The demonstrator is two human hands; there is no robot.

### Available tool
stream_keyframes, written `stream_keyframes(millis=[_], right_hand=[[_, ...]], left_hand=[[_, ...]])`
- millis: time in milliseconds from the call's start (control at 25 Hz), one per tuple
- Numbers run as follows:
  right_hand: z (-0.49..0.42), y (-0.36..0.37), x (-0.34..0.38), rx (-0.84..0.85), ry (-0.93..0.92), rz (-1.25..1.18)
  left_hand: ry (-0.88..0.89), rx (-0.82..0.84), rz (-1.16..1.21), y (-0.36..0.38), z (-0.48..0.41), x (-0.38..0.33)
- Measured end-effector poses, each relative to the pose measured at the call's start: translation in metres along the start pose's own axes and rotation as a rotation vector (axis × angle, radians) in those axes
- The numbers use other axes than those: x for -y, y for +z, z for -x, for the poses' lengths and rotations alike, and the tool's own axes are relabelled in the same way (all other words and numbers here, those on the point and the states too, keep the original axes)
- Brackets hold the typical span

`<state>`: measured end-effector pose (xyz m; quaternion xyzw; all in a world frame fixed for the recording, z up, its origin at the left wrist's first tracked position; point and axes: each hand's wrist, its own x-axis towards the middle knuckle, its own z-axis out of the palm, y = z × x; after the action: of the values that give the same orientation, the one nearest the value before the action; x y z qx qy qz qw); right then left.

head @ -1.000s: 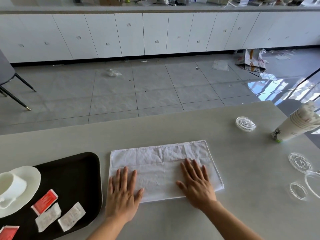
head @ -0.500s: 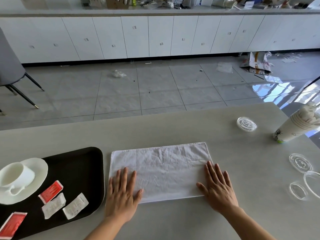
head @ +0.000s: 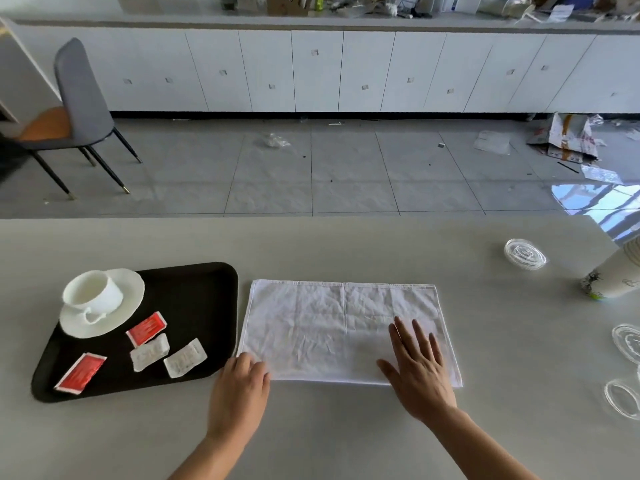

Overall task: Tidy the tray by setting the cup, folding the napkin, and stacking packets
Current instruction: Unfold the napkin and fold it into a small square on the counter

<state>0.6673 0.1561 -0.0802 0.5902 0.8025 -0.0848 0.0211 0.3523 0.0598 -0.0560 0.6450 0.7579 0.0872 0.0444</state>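
Napkin (head: 346,327): white cloth, lying flat on the table (head: 346,244) as a wide rectangle, creased, just right of the tray (head: 207,299) and not on it.

Left hand (head: 239,386): we note the forearm coming in from the near edge and the hand set down at the napkin's near-left corner. Knuckles are up and the fingers are bent down over the corner, with the thumb lying along the near hem. The fingertips are hidden, so we cannot tell whether they pinch the cloth or only rest on it.

Right hand (head: 417,368): palm down on the near-right part of the napkin, fingers straight and spread, pointing away from the body, thumb out to the left. The wrist sits just off the near hem and the forearm runs back to the lower right.

Tray contents: the cup (head: 91,292) stands upright on its saucer (head: 114,323) in the far-left corner. We count two red packets (head: 146,328) and two white packets (head: 185,357) lying loose and unstacked on the tray floor.

Far right of the table: a clear lid (head: 524,253) and a tipped stack of paper cups (head: 616,275), well apart from both hands.
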Motion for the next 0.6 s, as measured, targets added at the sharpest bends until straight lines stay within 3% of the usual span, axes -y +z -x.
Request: stream_keyframes(millis=[280, 600], right_hand=[[-0.002, 0.010, 0.003, 0.059, -0.042, -0.027], [0.002, 0.009, 0.000, 0.058, -0.034, -0.037]], left_hand=[[-0.441, 0.055, 0.241, -0.011, 0.013, 0.006], [-0.742, 0.026, 0.557, -0.012, -0.012, -0.004]])
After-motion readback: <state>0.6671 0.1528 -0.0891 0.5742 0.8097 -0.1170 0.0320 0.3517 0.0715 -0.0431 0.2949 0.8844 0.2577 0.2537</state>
